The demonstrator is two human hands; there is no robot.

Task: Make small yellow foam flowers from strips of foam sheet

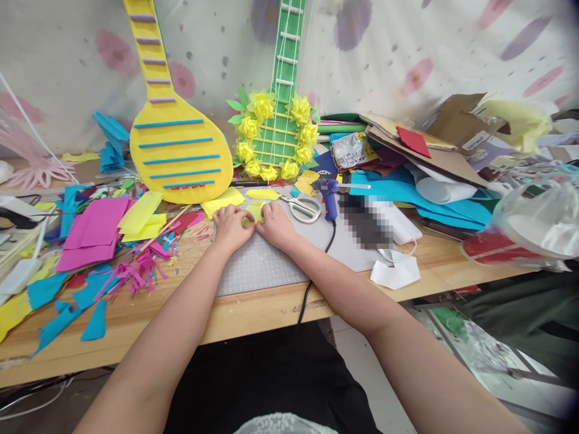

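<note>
Both the left hand (233,229) and right hand (277,228) have their fingers pinching a small yellow paper (256,211) between them, right over the grey mat (265,266)! Close by lie the scissors (305,210), then the blue glue gun (330,200), wooden worktop (266,316) beneath it all.

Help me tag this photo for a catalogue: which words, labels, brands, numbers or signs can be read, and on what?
No text can be read with certainty.
White label on the brown cardboard: dark marks, too small to read.
Printed packet behind the glue gun: print too blurred to read.
</note>
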